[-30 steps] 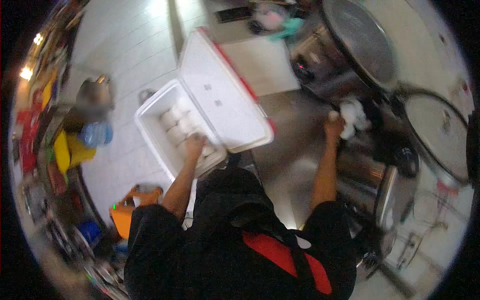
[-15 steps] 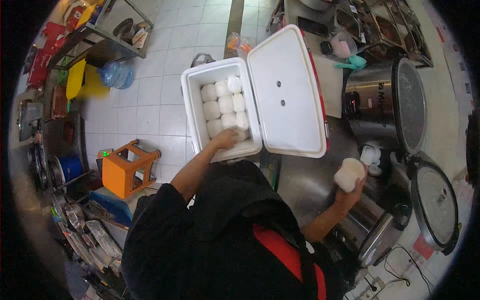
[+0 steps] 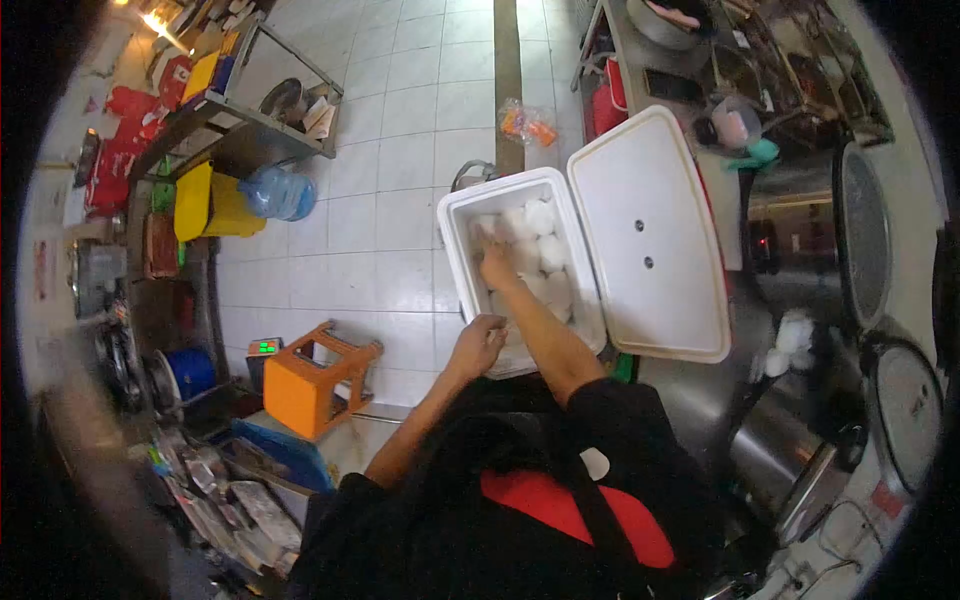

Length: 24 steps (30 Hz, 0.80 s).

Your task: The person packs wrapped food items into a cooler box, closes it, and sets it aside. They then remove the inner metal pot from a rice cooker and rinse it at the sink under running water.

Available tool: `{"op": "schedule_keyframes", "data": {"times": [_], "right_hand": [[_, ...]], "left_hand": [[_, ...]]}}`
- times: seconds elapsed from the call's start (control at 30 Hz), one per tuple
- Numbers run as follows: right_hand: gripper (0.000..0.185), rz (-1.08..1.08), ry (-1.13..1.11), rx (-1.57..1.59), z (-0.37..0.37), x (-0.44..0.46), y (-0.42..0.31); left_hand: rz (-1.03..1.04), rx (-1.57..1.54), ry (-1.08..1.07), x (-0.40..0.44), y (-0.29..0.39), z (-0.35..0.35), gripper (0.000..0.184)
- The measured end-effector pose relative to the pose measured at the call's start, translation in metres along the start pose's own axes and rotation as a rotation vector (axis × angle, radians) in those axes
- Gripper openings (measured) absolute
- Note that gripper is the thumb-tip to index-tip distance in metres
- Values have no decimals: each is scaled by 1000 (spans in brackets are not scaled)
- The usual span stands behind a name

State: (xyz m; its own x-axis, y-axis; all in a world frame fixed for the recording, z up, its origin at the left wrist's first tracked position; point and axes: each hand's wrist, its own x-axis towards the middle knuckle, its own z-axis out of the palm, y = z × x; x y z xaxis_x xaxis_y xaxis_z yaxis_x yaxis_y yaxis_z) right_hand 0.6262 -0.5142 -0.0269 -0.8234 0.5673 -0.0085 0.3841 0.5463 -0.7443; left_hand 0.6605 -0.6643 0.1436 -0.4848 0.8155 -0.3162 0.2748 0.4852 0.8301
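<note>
A white cooler box (image 3: 455, 262) stands open in front of me, several rounded white packs (image 3: 540, 218) packed inside it. They look like rice in clear bags, but the contents are not plain. My right hand (image 3: 498, 268) reaches down into the box, fingers around a white pack near the far left corner; that pack is partly hidden and blurred. At the near left corner of the box is my left hand (image 3: 478, 345), fingers loosely bent and apart, nothing held, close to the rim. The cooler's lid (image 3: 650, 240) lies swung back to the right.
An orange stool (image 3: 305, 395) and a small scale with a green display (image 3: 264, 348) are at left. Beyond stand a yellow bin (image 3: 195, 205) and a blue water bottle (image 3: 285, 192). Large steel rice cookers (image 3: 800, 225) line the right, with white packs (image 3: 790, 340) on the counter.
My right hand has carried a white pack from the right-hand counter into the cooler. My left hand has come out from among the packs to the near left rim. The view has shifted left.
</note>
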Motion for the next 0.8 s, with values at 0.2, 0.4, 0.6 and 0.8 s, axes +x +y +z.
{"op": "schedule_keyframes", "data": {"times": [0.2, 0.4, 0.6, 0.8], "right_hand": [[38, 285, -111, 480, -101, -36, -40], [33, 137, -357, 752, -360, -204, -71], [30, 756, 847, 67, -521, -309, 79], [42, 1165, 517, -619, -550, -319, 350]], "left_hand": [[89, 46, -50, 47, -19, -7, 28], [259, 407, 8, 171, -55, 5, 46], [224, 903, -10, 229, -124, 39, 51], [95, 495, 183, 139, -39, 30, 33]]}}
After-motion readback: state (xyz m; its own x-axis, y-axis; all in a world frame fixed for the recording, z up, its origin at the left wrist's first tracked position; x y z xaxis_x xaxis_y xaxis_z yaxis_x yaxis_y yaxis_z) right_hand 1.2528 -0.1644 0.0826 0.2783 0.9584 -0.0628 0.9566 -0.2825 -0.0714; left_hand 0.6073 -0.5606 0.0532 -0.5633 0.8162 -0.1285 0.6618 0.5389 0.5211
